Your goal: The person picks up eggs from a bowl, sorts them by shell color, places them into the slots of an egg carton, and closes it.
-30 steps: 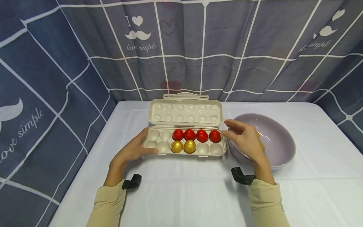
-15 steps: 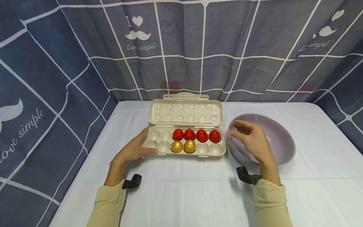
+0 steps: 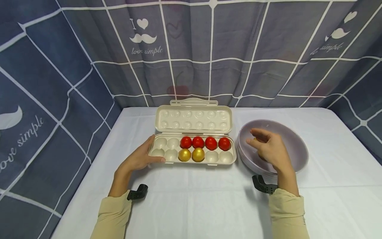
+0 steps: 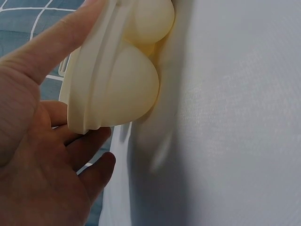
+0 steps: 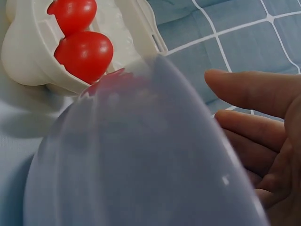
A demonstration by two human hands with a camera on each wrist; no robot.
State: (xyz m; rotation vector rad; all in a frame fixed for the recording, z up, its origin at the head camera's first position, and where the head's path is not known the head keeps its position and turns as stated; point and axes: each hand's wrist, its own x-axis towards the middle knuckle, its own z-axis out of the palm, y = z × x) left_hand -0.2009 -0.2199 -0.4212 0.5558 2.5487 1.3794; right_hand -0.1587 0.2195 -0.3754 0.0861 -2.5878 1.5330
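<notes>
My left hand (image 3: 139, 158) grips the left end of a cream egg box (image 3: 212, 156), thumb along the front edge; in the left wrist view its fingers (image 4: 96, 174) curl round the end. The lid (image 3: 194, 119) is folded back. Red eggs (image 3: 198, 142) fill the right part of the back row, and two gold eggs (image 3: 184, 154) sit in the middle of the front row. My right hand (image 3: 270, 149) is over the lilac bowl (image 3: 293, 146), thumb and fingers apart. A bit of gold (image 3: 256, 140) shows between them. In the right wrist view, the bowl wall (image 5: 136, 155) partly hides the fingers.
A white cloth (image 3: 194, 202) covers the table. Behind and to the left hangs a dark blue-grey checked curtain (image 3: 191, 49). The bowl stands close to the right end of the egg box. Each wrist wears a black camera mount (image 3: 264, 185).
My right hand has moved right, from beside the red egg at the box's right end to over the bowl. My left hand keeps its grip on the box. The head view has shifted slightly.
</notes>
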